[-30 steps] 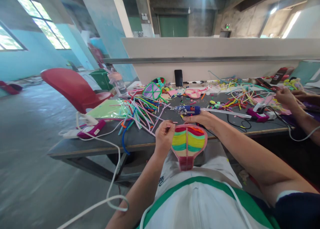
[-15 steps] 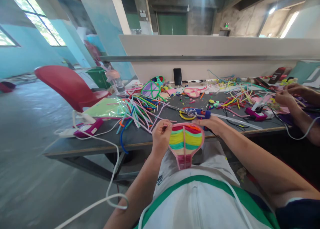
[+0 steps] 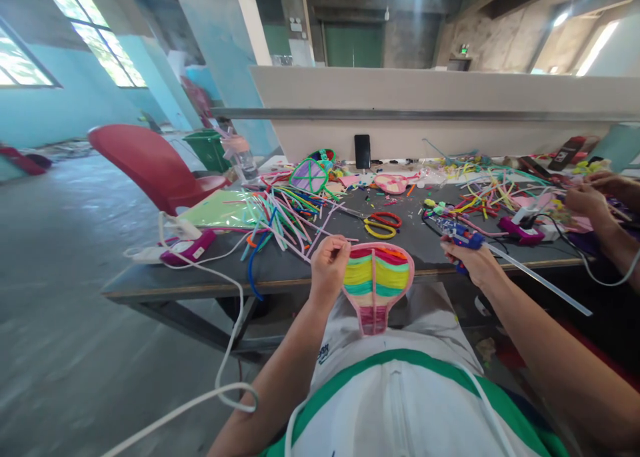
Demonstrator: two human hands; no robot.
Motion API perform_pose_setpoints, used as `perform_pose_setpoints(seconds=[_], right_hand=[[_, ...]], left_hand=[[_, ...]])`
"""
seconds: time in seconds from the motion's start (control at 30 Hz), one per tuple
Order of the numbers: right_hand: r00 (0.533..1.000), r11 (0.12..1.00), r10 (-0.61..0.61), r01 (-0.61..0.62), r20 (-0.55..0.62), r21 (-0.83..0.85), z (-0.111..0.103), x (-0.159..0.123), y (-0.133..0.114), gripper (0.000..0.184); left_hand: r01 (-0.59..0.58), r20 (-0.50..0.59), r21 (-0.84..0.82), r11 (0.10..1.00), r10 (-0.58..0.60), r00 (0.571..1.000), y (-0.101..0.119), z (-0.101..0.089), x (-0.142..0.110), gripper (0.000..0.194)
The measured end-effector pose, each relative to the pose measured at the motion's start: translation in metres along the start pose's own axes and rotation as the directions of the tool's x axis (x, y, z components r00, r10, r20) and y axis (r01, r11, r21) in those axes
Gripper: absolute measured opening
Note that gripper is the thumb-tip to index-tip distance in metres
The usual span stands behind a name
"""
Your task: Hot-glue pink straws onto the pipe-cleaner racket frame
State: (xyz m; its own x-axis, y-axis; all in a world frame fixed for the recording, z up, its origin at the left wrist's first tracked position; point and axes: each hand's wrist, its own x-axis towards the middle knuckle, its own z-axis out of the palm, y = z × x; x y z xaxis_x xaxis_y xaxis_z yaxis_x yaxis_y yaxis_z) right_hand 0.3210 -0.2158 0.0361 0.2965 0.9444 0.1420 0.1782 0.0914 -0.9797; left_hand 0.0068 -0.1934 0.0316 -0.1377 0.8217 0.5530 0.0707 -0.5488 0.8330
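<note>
My left hand (image 3: 330, 262) is closed, thumb against fingers, on a short thin pink pipe cleaner (image 3: 353, 240). Just beside it, a balloon-shaped craft piece (image 3: 395, 280) with pink edging and red, yellow, teal and cream bands rests over my lap at the table edge. Whether my left hand touches its edge I cannot tell. My right hand (image 3: 470, 256) grips a blue glue gun (image 3: 467, 237), its nozzle pointing left and a long clear glue stick (image 3: 540, 280) sticking out behind. Scissors (image 3: 383, 232) with red and yellow handles lie on the table between my hands.
A heap of coloured pipe cleaners (image 3: 285, 217) lies left on the table (image 3: 240, 270), by a purple power strip (image 3: 187, 247). A phone (image 3: 363, 152) leans at the back. Another person's hands (image 3: 590, 194) work at the right. A white cable (image 3: 235, 337) hangs at the left.
My right hand has carried the glue gun to the right, away from the balloon piece, uncovering the scissors. My left hand stays beside the balloon piece.
</note>
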Motion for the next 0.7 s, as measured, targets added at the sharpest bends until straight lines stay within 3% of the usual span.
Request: perform_pose_setpoints(seconds=[0.27, 0.47, 0.6, 0.7], right_hand=[[0.994, 0.997, -0.079, 0.078, 0.071, 0.016, 0.046, -0.02, -0.056, 0.035], [0.967, 0.96, -0.2, 0.225, 0.156, -0.164, 0.075, -0.041, -0.093, 0.03], [0.892, 0.829, -0.339, 0.433, 0.299, -0.354, 0.087, -0.05, -0.104, 0.018], [0.846, 0.751, -0.409, 0.525, 0.343, -0.399, 0.095, -0.051, -0.105, 0.018]], left_hand=[[-0.042, 0.008, 0.037, 0.998, 0.042, 0.999, -0.003, 0.004, 0.001, 0.013], [-0.056, 0.012, 0.036, 0.998, 0.055, 0.998, -0.002, 0.006, 0.002, 0.012], [-0.068, 0.021, 0.041, 0.997, 0.067, 0.998, 0.0, 0.007, 0.001, 0.013], [-0.08, 0.016, 0.036, 0.996, 0.079, 0.997, 0.001, 0.009, 0.0, 0.012]])
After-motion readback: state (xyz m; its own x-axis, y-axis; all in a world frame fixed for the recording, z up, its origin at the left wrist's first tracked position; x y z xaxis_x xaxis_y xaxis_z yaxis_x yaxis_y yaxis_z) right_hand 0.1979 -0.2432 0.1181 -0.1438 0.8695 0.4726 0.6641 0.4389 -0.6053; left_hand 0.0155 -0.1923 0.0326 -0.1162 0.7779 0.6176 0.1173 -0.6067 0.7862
